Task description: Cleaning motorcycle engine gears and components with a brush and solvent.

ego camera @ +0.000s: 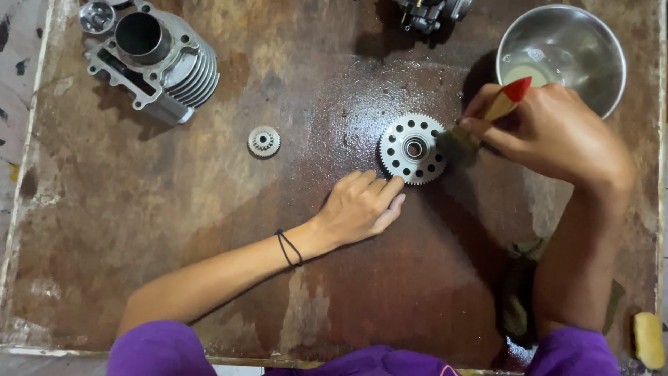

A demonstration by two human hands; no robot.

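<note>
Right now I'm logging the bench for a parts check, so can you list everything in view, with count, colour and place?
large gear: one, silver, toothed with a ring of holes, flat at table centre
small gear: one, silver, left of the large gear, apart from it
engine cylinder: one, grey metal with cooling fins, upper left
metal bowl: one, silver, a little pale liquid inside, upper right
dark metal part: one, cut off by the top edge, kind unclear
brush: one, wooden handle with red tip, bristles on the large gear's right edge
yellow sponge: one, lower right corner
table: one, brown, stained and wet
hair tie: one, black, on the left wrist
left hand: fingertips against the large gear's lower edge
right hand: holding the brush
</note>
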